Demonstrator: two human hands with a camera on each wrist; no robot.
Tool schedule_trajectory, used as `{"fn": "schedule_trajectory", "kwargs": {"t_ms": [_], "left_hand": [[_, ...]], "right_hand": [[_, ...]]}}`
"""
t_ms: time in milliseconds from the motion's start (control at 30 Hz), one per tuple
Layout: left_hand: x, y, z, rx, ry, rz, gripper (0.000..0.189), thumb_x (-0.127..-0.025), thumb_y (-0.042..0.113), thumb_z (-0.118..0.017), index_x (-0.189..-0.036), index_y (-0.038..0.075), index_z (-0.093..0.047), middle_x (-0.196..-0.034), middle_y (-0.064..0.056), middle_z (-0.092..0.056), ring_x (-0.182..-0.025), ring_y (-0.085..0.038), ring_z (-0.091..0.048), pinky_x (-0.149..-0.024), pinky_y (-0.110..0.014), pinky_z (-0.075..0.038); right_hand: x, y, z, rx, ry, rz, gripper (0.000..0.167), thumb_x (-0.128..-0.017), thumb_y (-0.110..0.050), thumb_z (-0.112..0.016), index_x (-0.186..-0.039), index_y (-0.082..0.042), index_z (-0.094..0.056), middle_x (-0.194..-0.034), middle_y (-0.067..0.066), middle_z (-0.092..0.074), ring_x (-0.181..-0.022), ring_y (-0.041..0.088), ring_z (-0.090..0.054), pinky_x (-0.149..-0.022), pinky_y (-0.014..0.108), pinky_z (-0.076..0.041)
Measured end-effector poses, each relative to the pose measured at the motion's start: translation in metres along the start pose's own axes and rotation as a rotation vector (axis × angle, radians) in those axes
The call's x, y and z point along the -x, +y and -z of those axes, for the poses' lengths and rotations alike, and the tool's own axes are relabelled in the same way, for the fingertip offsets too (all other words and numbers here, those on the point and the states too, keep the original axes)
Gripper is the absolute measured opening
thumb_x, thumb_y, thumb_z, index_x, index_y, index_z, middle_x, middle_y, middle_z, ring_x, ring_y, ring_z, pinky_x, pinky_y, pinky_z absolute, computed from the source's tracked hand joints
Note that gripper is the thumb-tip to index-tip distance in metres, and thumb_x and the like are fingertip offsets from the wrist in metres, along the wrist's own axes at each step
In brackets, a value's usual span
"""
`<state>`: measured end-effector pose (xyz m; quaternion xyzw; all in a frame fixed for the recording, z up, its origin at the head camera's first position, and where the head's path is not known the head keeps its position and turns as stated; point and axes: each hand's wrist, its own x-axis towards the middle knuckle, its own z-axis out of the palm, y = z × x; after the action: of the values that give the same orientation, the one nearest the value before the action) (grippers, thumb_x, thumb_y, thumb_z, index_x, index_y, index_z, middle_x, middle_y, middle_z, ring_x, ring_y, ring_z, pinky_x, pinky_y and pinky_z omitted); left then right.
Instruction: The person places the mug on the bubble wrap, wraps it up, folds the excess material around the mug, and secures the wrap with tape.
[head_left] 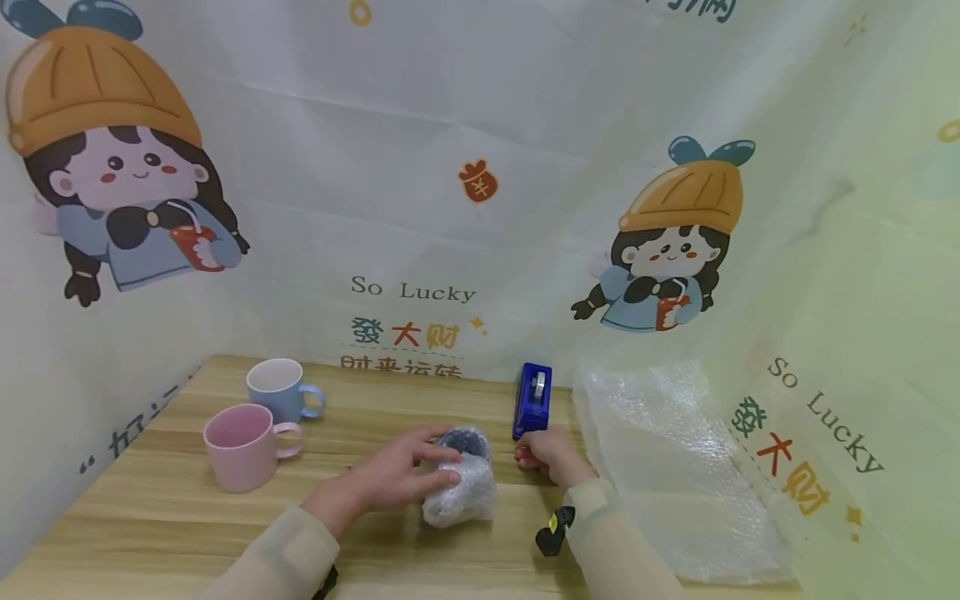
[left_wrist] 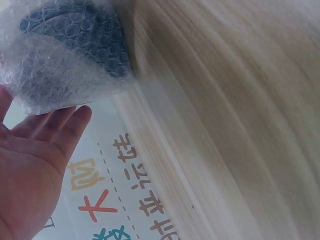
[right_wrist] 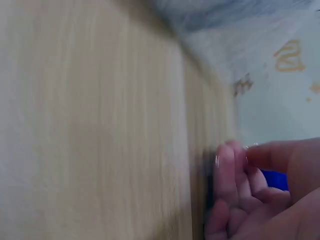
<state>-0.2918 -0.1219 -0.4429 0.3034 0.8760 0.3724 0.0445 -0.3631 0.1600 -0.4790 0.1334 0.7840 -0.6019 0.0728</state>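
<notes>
A dark blue-grey cup in bubble wrap (head_left: 463,492) is on the wooden table, its round mouth showing at the top in the head view. My left hand (head_left: 386,475) holds it from the left, thumb on the near side and fingers at the far side. In the left wrist view the wrapped cup (left_wrist: 65,55) rises beyond the fingers (left_wrist: 70,130). Just in front of the blue tape dispenser (head_left: 532,400), my right hand (head_left: 555,457) has thumb and index finger pinched together. Glints at these fingertips (right_wrist: 237,152) show a small strip of clear tape.
A pink mug (head_left: 242,454) and a light blue mug (head_left: 276,392) stand at the left of the table (head_left: 150,517). On the right lies a flat sheet of bubble wrap (head_left: 675,483). A printed cloth (head_left: 420,208) hangs behind the table.
</notes>
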Motion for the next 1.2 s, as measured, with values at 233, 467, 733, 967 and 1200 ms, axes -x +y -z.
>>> {"fn": "schedule_trajectory", "kwargs": {"t_ms": [233,467,733,967,1200], "left_hand": [[-0.002,0.004,0.001,0.017,0.012,0.010,0.048,-0.106,0.047,-0.070,-0.139,0.013,-0.076,-0.172,-0.017,-0.045,-0.156,-0.052,-0.044,-0.125,-0.074,-0.037],[-0.001,0.004,-0.001,0.010,0.002,0.022,0.050,-0.105,0.049,-0.069,-0.139,0.014,-0.076,-0.173,-0.017,-0.044,-0.156,-0.052,-0.043,-0.126,-0.074,-0.035],[0.003,0.003,0.000,0.013,0.002,0.040,0.049,-0.105,0.049,-0.069,-0.139,0.015,-0.076,-0.174,-0.015,-0.044,-0.157,-0.050,-0.043,-0.127,-0.072,-0.037],[0.002,0.003,0.003,0.049,0.008,0.041,0.042,-0.113,0.041,-0.056,-0.138,0.014,-0.078,-0.171,-0.017,-0.047,-0.156,-0.049,-0.045,-0.127,-0.069,-0.038],[-0.002,0.003,0.001,0.073,0.003,0.083,0.051,-0.110,0.055,-0.057,-0.136,0.017,-0.079,-0.171,-0.013,-0.048,-0.158,-0.043,-0.045,-0.127,-0.067,-0.040]], "right_hand": [[0.030,-0.021,0.008,-0.033,0.025,0.211,0.022,-0.103,-0.008,-0.064,-0.102,0.011,-0.074,-0.076,0.000,-0.074,-0.068,0.006,-0.067,-0.072,0.022,-0.058],[0.081,-0.054,0.019,-0.025,-0.030,0.299,0.023,-0.108,-0.016,-0.067,-0.113,0.004,-0.077,-0.100,0.010,-0.081,-0.089,0.017,-0.079,-0.103,0.047,-0.064],[0.125,-0.084,0.023,0.035,-0.153,0.362,0.024,-0.109,-0.022,-0.067,-0.111,-0.002,-0.080,-0.103,0.008,-0.082,-0.097,0.020,-0.081,-0.117,0.056,-0.054],[0.140,-0.100,0.008,0.004,-0.264,0.419,0.025,-0.109,-0.023,-0.068,-0.111,0.000,-0.079,-0.099,0.004,-0.082,-0.096,0.019,-0.081,-0.118,0.056,-0.054],[0.122,-0.095,-0.019,-0.058,-0.269,0.379,0.027,-0.110,-0.024,-0.066,-0.113,-0.001,-0.080,-0.101,0.007,-0.082,-0.098,0.021,-0.080,-0.125,0.070,-0.039]]}}
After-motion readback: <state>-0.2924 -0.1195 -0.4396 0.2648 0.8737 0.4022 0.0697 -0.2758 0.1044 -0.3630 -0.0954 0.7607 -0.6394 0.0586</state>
